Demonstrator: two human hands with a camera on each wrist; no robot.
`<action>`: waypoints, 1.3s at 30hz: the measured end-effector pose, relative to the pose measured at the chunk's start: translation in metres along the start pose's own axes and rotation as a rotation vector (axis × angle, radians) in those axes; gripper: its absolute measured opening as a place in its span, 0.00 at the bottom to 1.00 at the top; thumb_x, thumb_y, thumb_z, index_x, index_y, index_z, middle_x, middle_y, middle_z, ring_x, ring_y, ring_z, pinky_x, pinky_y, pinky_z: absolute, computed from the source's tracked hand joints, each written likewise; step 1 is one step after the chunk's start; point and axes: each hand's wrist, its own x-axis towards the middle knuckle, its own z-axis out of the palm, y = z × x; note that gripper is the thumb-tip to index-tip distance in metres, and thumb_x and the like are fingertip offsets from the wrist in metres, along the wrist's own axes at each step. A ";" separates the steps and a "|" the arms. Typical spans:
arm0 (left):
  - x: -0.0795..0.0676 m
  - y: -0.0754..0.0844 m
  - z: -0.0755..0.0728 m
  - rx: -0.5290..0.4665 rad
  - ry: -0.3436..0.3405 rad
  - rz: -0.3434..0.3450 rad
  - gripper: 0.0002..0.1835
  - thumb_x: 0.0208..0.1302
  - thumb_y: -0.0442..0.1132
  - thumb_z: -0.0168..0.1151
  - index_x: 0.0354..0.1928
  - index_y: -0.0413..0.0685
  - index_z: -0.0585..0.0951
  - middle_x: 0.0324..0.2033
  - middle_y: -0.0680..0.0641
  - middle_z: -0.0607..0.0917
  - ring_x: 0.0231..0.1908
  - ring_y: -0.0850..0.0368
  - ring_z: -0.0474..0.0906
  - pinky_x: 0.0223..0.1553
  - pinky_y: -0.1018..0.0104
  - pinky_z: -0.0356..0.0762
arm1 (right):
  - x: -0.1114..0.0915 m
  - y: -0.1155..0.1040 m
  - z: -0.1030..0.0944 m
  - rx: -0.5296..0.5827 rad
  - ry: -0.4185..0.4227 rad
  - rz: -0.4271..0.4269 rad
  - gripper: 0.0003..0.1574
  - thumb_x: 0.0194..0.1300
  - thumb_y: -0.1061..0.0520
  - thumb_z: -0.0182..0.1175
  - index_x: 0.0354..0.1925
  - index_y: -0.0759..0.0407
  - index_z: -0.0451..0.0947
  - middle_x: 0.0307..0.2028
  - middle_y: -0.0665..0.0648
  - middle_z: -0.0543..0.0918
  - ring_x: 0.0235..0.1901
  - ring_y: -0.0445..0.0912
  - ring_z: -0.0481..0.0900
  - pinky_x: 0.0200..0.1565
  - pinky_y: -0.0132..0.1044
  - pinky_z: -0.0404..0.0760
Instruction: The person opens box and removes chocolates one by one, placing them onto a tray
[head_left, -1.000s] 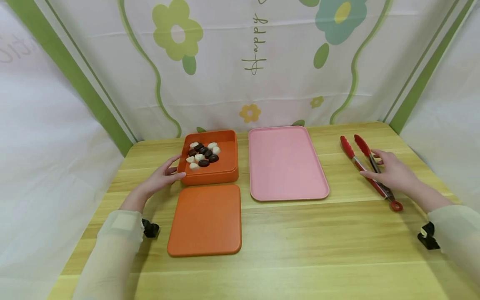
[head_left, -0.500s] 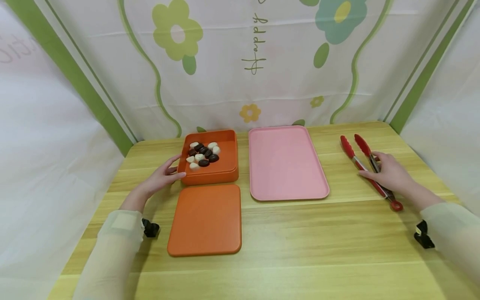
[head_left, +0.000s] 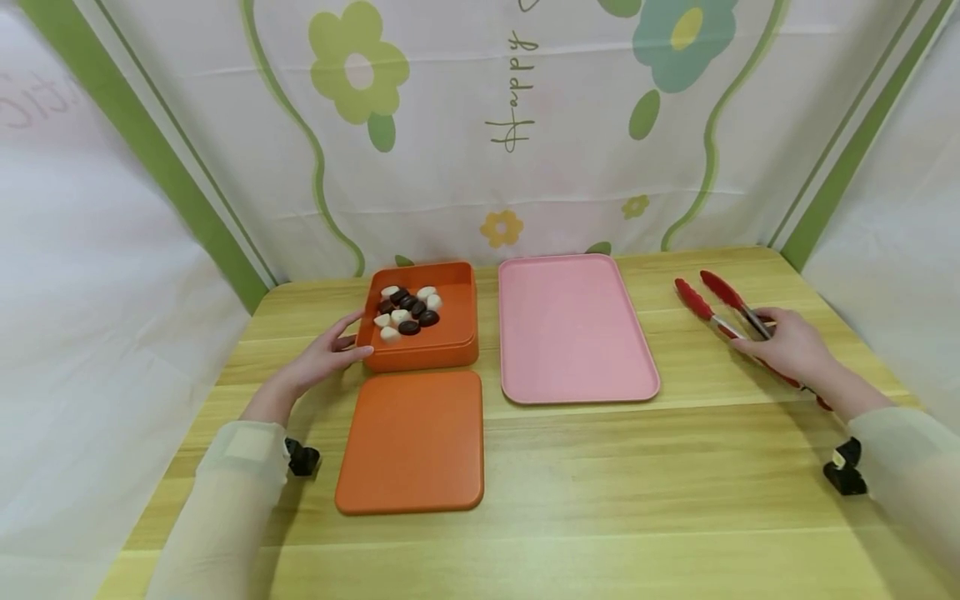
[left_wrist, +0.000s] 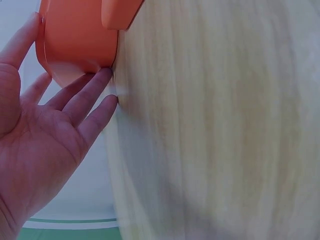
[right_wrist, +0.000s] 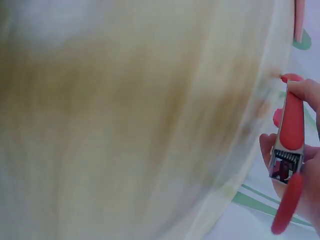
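Note:
My left hand [head_left: 321,360] touches the left side and near corner of an open orange box [head_left: 423,357]. Its fingers look spread and mostly straight against the wall in the left wrist view. Inside the box lie several dark brown and white pieces [head_left: 408,312], perhaps chocolates or pebbles. At the right, my right hand [head_left: 797,346] grips a pair of tongs [head_left: 727,327] with red tips and metal arms. The tongs point away to the far left with their tips apart. In the right wrist view, their red handle [right_wrist: 292,122] lies between thumb and fingers.
An orange square lid [head_left: 411,442] lies flat in front of the box. Right of the box, a pink rectangular tray [head_left: 576,329] lies on the wooden table [head_left: 600,500]. A printed curtain [head_left: 442,167] stands behind the table's back edge.
My right hand has closed around the tongs, and they have shifted slightly, with the handle end now lifted and partly covered by the hand. My left hand and the box have stayed put.

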 end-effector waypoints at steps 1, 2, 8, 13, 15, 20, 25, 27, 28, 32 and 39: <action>0.000 0.000 0.000 -0.001 0.000 0.001 0.44 0.70 0.49 0.59 0.78 0.56 0.43 0.74 0.34 0.47 0.71 0.35 0.46 0.64 0.37 0.54 | 0.000 -0.001 -0.002 -0.001 0.000 -0.003 0.44 0.64 0.47 0.64 0.60 0.81 0.62 0.48 0.81 0.71 0.43 0.69 0.73 0.39 0.58 0.71; 0.000 0.000 0.000 -0.002 0.000 0.001 0.44 0.70 0.48 0.59 0.78 0.56 0.43 0.74 0.34 0.47 0.71 0.35 0.47 0.64 0.37 0.54 | 0.000 -0.003 -0.004 -0.001 0.003 -0.009 0.44 0.64 0.47 0.64 0.61 0.80 0.62 0.48 0.81 0.70 0.44 0.69 0.72 0.39 0.58 0.70; 0.000 0.001 0.001 -0.003 0.000 0.002 0.44 0.70 0.48 0.59 0.78 0.56 0.43 0.73 0.33 0.48 0.71 0.35 0.47 0.64 0.37 0.54 | 0.002 -0.017 -0.015 0.010 0.019 -0.056 0.40 0.64 0.52 0.65 0.62 0.77 0.63 0.47 0.78 0.71 0.39 0.64 0.70 0.35 0.52 0.67; 0.000 0.000 0.000 -0.001 -0.002 0.006 0.44 0.70 0.48 0.59 0.78 0.56 0.42 0.74 0.34 0.46 0.72 0.35 0.46 0.65 0.37 0.52 | 0.009 -0.033 -0.024 -0.005 -0.006 -0.080 0.40 0.64 0.50 0.65 0.65 0.71 0.63 0.55 0.79 0.69 0.44 0.66 0.70 0.36 0.54 0.66; 0.000 -0.001 0.000 0.000 0.001 0.002 0.44 0.70 0.49 0.58 0.78 0.57 0.43 0.74 0.35 0.46 0.72 0.36 0.45 0.65 0.37 0.52 | 0.011 -0.041 -0.027 -0.011 -0.015 -0.085 0.41 0.64 0.49 0.65 0.66 0.67 0.63 0.55 0.78 0.70 0.46 0.68 0.71 0.35 0.53 0.67; 0.001 -0.001 0.000 -0.001 0.005 -0.006 0.44 0.70 0.50 0.58 0.78 0.58 0.43 0.73 0.33 0.49 0.72 0.36 0.46 0.65 0.37 0.52 | 0.014 -0.066 -0.032 0.001 -0.039 -0.099 0.41 0.64 0.47 0.65 0.67 0.61 0.62 0.46 0.72 0.78 0.36 0.60 0.75 0.29 0.45 0.68; 0.001 0.001 0.001 0.006 0.005 -0.007 0.44 0.71 0.50 0.58 0.78 0.58 0.43 0.73 0.33 0.49 0.72 0.36 0.46 0.65 0.37 0.52 | 0.018 -0.088 -0.031 0.015 -0.078 -0.122 0.39 0.64 0.49 0.65 0.67 0.59 0.62 0.36 0.61 0.78 0.27 0.51 0.70 0.27 0.42 0.65; 0.001 0.001 0.001 0.012 0.006 -0.006 0.44 0.71 0.50 0.58 0.78 0.58 0.43 0.73 0.33 0.48 0.72 0.36 0.46 0.65 0.37 0.52 | 0.020 -0.094 -0.030 0.016 -0.089 -0.135 0.39 0.65 0.48 0.65 0.67 0.57 0.61 0.35 0.60 0.77 0.27 0.51 0.70 0.27 0.42 0.65; 0.001 0.001 0.001 0.013 0.007 -0.004 0.44 0.71 0.50 0.58 0.78 0.58 0.43 0.73 0.33 0.48 0.72 0.36 0.46 0.65 0.37 0.52 | 0.020 -0.097 -0.029 0.015 -0.095 -0.140 0.39 0.64 0.46 0.65 0.67 0.57 0.62 0.35 0.60 0.76 0.27 0.51 0.70 0.27 0.42 0.65; 0.001 0.000 0.000 0.008 0.004 -0.004 0.44 0.71 0.50 0.58 0.78 0.58 0.43 0.73 0.33 0.49 0.72 0.36 0.46 0.65 0.37 0.52 | 0.023 -0.108 -0.026 -0.014 -0.107 -0.168 0.42 0.61 0.39 0.66 0.65 0.55 0.64 0.35 0.59 0.74 0.27 0.52 0.70 0.27 0.43 0.65; 0.000 0.000 0.000 0.007 -0.002 0.002 0.44 0.71 0.49 0.58 0.78 0.57 0.42 0.73 0.33 0.48 0.72 0.35 0.45 0.65 0.36 0.51 | 0.029 -0.123 -0.021 -0.053 -0.100 -0.234 0.44 0.56 0.36 0.69 0.63 0.53 0.66 0.31 0.56 0.74 0.25 0.50 0.70 0.26 0.42 0.64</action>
